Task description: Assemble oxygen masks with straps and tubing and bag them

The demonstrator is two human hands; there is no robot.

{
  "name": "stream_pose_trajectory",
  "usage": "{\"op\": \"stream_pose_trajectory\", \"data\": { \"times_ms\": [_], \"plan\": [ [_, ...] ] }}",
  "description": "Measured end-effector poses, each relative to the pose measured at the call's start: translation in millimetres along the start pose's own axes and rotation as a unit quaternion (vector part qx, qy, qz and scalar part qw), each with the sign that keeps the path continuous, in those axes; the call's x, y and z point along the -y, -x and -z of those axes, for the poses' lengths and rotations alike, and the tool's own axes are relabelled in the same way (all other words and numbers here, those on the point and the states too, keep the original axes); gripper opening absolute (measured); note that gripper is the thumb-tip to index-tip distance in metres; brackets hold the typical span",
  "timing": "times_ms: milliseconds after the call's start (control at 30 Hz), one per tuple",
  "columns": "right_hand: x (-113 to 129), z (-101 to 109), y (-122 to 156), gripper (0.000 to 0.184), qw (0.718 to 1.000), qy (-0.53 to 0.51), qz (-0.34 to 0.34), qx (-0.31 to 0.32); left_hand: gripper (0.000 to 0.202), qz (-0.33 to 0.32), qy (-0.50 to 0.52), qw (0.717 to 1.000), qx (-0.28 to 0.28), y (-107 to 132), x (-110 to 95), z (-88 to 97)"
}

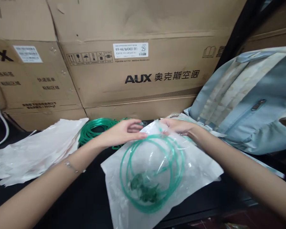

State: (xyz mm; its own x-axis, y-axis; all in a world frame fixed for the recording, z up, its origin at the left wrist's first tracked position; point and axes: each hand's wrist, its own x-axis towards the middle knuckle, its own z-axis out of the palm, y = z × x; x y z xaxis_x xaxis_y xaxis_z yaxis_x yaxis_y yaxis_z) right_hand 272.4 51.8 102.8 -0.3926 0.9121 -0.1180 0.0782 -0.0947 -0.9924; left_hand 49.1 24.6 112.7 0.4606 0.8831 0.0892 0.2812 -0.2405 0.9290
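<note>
A coil of green tubing (150, 171) with a green piece at its middle lies inside a clear and white plastic pouch (200, 168) on the dark table. My left hand (124, 132) pinches the far left edge of the pouch, fingers pressed together over the tubing. My right hand (178, 127) grips the far right edge of the same pouch, its fingers curled on the plastic. Both hands are at the pouch's open far end.
A stack of empty white pouches (33, 152) lies at left. More coiled green tubing (95, 128) sits behind my left hand. Large cardboard boxes (138, 70) wall off the back. A light blue backpack (252, 105) leans at right. A white cable (0, 117) hangs at far left.
</note>
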Motion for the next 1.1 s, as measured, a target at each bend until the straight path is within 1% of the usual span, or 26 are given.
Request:
{"op": "stream_pose_trajectory", "data": {
  "times_ms": [33, 67, 100, 133, 233, 333, 400, 467, 567, 633, 700, 767, 833, 867, 933, 1000, 1067, 1100],
  "plan": [
    [-4, -3, -9, 0.027, 0.998, 0.014, -0.026, 0.059, 0.051, 0.049, 0.007, 0.997, 0.056, -6, 10, -4.8],
    [-9, -6, -17, 0.029, 0.993, 0.024, -0.048, 0.102, 0.045, 0.07, 0.018, 0.995, 0.073, -10, 20, -8.4],
    [-14, -7, -24, 0.029, 0.988, 0.033, -0.063, 0.14, 0.041, 0.086, 0.035, 0.993, 0.076, -12, 28, -10.6],
    [-19, -8, -29, 0.028, 0.984, 0.035, -0.067, 0.159, 0.038, 0.094, 0.054, 0.992, 0.07, -12, 35, -11.6],
    [-28, -6, -34, 0.027, 0.98, 0.035, -0.066, 0.187, 0.035, 0.111, 0.101, 0.988, 0.042, -9, 44, -9.4],
    [-30, -8, -32, 0.031, 0.976, 0.042, -0.054, 0.207, 0.032, 0.125, 0.115, 0.985, 0.029, -8, 45, -7.2],
    [-28, -12, -32, 0.036, 0.973, 0.058, -0.047, 0.218, 0.032, 0.132, 0.122, 0.984, 0.016, -9, 44, -8.5],
    [-25, -19, -33, 0.035, 0.973, 0.103, -0.042, 0.201, 0.03, 0.139, 0.119, 0.983, 0.006, -11, 45, -11.2],
    [-24, -30, -37, 0.028, 0.973, 0.175, -0.031, 0.146, 0.026, 0.144, 0.101, 0.984, -0.007, -12, 47, -15.2],
    [-25, -34, -39, 0.027, 0.974, 0.189, -0.02, 0.125, 0.026, 0.149, 0.116, 0.982, -0.015, -11, 48, -16.2],
    [-26, -33, -38, 0.029, 0.978, 0.17, -0.014, 0.12, 0.027, 0.15, 0.151, 0.977, -0.029, -11, 49, -15.7],
    [-26, -25, -35, 0.035, 0.984, 0.116, -0.019, 0.137, 0.024, 0.15, 0.173, 0.972, -0.059, -11, 49, -14.5],
    [-25, -15, -31, 0.038, 0.985, 0.053, -0.039, 0.16, 0.02, 0.145, 0.178, 0.969, -0.094, -12, 48, -13.6],
    [-24, -9, -29, 0.038, 0.985, 0.036, -0.051, 0.163, 0.018, 0.144, 0.183, 0.966, -0.108, -13, 48, -13.4],
    [-23, 0, -25, 0.033, 0.984, 0.033, -0.074, 0.161, 0.017, 0.146, 0.205, 0.961, -0.116, -13, 47, -13.3],
    [-24, 6, -24, 0.026, 0.985, 0.026, -0.09, 0.145, 0.018, 0.155, 0.228, 0.955, -0.108, -13, 46, -12.3],
    [-26, 10, -22, 0.02, 0.991, -0.015, -0.087, 0.103, 0.019, 0.166, 0.235, 0.952, -0.101, -13, 47, -9.1],
    [-28, 11, -21, 0.02, 0.993, -0.044, -0.08, 0.08, 0.019, 0.169, 0.235, 0.951, -0.104, -13, 48, -6.6]
  ]
}}
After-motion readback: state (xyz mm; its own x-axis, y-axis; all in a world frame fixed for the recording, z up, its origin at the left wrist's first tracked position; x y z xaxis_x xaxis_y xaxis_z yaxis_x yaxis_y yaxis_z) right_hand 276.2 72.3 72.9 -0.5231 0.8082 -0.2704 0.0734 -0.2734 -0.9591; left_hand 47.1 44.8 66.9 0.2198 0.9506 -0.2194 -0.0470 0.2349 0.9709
